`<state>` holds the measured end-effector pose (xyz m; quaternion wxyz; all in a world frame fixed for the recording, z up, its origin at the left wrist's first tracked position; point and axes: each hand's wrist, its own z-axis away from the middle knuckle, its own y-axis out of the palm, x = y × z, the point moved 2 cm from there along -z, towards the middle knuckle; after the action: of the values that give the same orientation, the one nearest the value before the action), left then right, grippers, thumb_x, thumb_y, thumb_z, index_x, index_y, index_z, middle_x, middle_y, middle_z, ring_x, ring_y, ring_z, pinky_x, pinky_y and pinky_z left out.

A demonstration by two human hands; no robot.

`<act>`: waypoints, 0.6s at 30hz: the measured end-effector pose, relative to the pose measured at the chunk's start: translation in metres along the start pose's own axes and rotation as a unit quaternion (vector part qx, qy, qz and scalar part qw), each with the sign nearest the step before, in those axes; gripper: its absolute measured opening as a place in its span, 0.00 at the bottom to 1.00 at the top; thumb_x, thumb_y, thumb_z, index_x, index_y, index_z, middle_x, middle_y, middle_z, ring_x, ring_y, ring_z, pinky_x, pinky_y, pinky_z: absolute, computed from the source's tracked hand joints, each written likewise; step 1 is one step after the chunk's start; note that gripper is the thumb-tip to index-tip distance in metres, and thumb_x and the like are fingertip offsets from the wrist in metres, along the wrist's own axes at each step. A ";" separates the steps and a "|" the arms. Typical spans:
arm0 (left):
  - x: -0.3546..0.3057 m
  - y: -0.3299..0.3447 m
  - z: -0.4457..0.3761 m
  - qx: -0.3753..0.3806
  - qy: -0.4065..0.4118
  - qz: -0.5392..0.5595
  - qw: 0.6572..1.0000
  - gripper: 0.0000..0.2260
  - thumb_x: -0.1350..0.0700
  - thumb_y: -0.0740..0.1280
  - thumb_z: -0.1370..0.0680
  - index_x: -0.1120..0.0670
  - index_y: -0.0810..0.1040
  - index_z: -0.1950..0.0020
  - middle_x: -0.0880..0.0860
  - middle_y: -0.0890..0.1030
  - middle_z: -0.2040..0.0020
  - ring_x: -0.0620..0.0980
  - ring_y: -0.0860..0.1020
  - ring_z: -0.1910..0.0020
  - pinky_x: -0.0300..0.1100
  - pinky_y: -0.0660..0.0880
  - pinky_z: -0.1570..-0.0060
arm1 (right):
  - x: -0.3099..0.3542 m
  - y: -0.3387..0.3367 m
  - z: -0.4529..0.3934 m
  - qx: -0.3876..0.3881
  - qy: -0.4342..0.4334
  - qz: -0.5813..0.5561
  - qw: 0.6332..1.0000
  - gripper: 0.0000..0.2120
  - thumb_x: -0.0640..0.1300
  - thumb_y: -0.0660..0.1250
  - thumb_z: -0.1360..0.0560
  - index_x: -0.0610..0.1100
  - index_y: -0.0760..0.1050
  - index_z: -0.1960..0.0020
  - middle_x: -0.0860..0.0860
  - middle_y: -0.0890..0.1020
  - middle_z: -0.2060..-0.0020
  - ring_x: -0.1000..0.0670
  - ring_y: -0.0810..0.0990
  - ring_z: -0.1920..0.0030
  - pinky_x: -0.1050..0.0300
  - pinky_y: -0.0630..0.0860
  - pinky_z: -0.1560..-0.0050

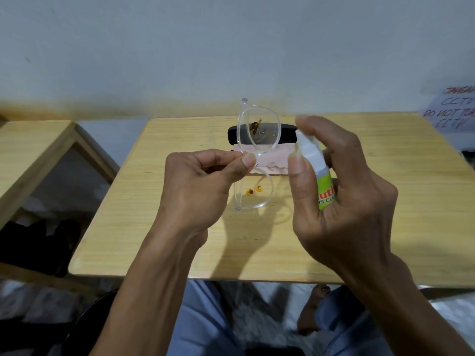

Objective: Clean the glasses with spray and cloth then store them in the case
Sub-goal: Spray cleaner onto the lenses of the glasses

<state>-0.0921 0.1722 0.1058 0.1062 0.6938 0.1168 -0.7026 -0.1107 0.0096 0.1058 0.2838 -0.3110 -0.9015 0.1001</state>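
Spraying step: left hand (203, 181) pinches the clear glasses (253, 150) above the desk (385, 201); right hand (341, 191) grips the spray bottle (321, 173), nozzle facing the far lens. Next, probably wiping with the pink cloth (267, 160) beside the black case (288, 136).

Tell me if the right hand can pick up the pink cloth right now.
Probably not yet: the right hand grips the spray bottle. The pink cloth lies uncovered on the table, so freeing the hand should suffice.
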 end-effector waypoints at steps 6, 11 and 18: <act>-0.005 0.001 -0.009 -0.033 -0.033 0.017 0.999 0.05 0.58 0.77 0.29 0.58 0.83 0.62 0.44 0.82 0.73 0.33 0.78 0.72 0.22 0.70 0.71 | 0.012 -0.010 0.021 0.071 0.033 0.015 0.997 0.17 0.47 0.62 0.21 0.52 0.70 0.32 0.59 0.80 0.50 0.53 0.77 0.54 0.76 0.67 0.59; -0.009 0.006 -0.011 -0.035 -0.041 0.026 0.998 0.07 0.57 0.77 0.29 0.56 0.82 0.65 0.43 0.78 0.76 0.38 0.78 0.70 0.25 0.69 0.72 | 0.012 -0.001 0.027 0.082 0.040 0.002 0.996 0.16 0.45 0.63 0.22 0.50 0.72 0.34 0.48 0.85 0.54 0.48 0.77 0.55 0.63 0.71 0.63; -0.012 0.009 -0.009 -0.027 -0.037 0.022 0.999 0.06 0.58 0.76 0.29 0.56 0.83 0.64 0.43 0.77 0.77 0.38 0.77 0.72 0.25 0.69 0.72 | 0.006 0.000 0.028 0.044 0.040 0.020 0.998 0.13 0.43 0.64 0.22 0.42 0.79 0.40 0.54 0.84 0.52 0.54 0.78 0.54 0.83 0.62 0.53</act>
<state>-0.0809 0.1665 0.1173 0.1448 0.6668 0.1169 -0.7216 -0.1308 0.0136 0.0858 0.3309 -0.3193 -0.8779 0.1332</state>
